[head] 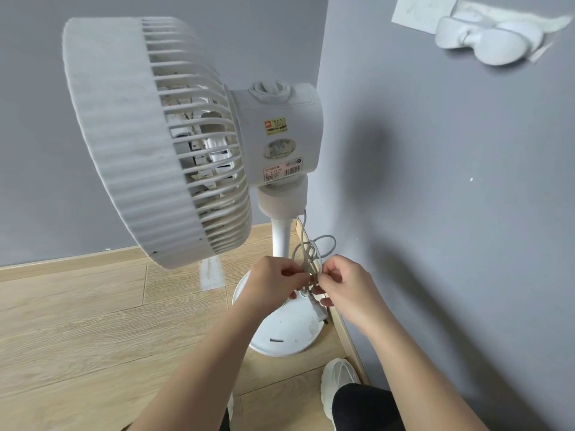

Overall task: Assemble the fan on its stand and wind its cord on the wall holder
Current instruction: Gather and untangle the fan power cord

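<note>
The white fan head (149, 135) sits upright on its white pole (282, 237) and round base (289, 331) in the corner of the room. Its grey cord (314, 253) hangs from under the motor housing in a bundle of loops beside the pole. My left hand (273, 284) and my right hand (345, 284) both pinch this bundle from either side, just above the base. The plug end (319, 312) dangles below my right fingers. The white wall holder (485, 38) is fixed high on the right wall with nothing wound on it.
Grey walls meet right behind the fan. The floor is light wood with a skirting board (345, 331) along the right wall. My shoe (339, 381) stands close to the base on the right.
</note>
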